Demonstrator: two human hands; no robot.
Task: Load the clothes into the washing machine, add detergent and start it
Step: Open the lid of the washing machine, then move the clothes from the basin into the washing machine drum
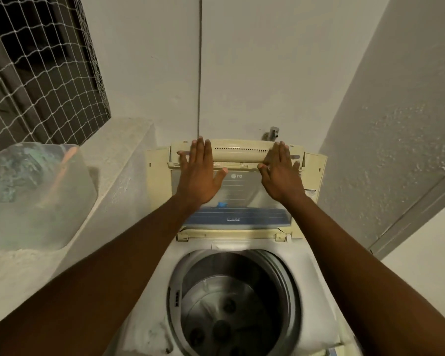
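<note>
A top-loading washing machine (144,327) stands below me with its folding lid (244,191) raised upright against the back wall. The round steel drum (231,304) lies open, and no clothes show inside it. My left hand (199,176) rests flat, fingers spread, on the left part of the raised lid. My right hand (280,173) lies flat on the right part of the lid. Neither hand holds anything. A clear plastic bin (31,217) with crumpled clothes inside sits on the ledge to the left.
A rough concrete ledge (118,155) runs along the machine's left side. A netted window (36,73) is at upper left. A tap (272,133) sticks out of the wall behind the lid. White walls close in at the back and right.
</note>
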